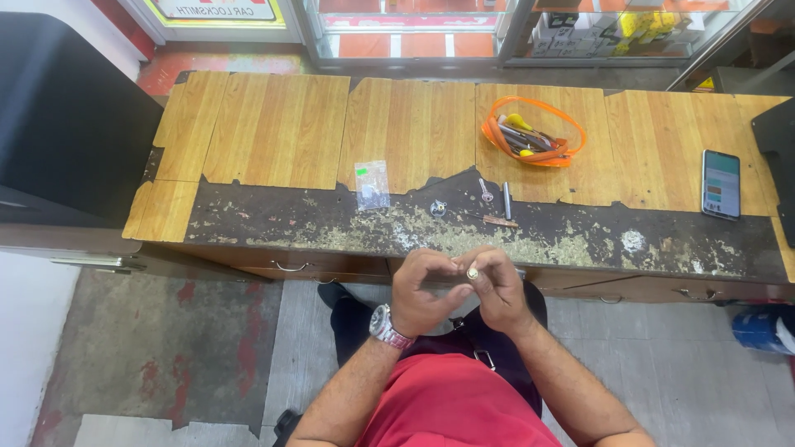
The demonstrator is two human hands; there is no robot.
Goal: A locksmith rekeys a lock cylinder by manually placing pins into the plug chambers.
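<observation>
Left hand point(421, 291), a wristwatch point(387, 326) on its wrist, is curled, fingertips brought together against the right hand; whether it pinches anything cannot be told. Right hand point(497, 285) is closed, with a small round metal piece point(472, 271) pinched at its fingertips, exactly where both grips meet. The piece is held in the air, just short of the near edge of the counter point(273, 132), above the lap.

Beyond the grip and off to its left, a small clear plastic bag point(372, 184) is laid on the counter, where the wood-pattern top gives way to the worn dark strip. Straight beyond the grip, near it, a small round metal part point(438, 208) is seen, then a key point(485, 191), a short metal pin point(507, 199) and a thin brownish strip point(499, 220), all lying apart from one another. Farther beyond and slightly right, an orange-rimmed holder with tools point(532, 130) is set on the counter. Well to the right of the grip, a phone point(720, 183) is laid flat, screen lit.
</observation>
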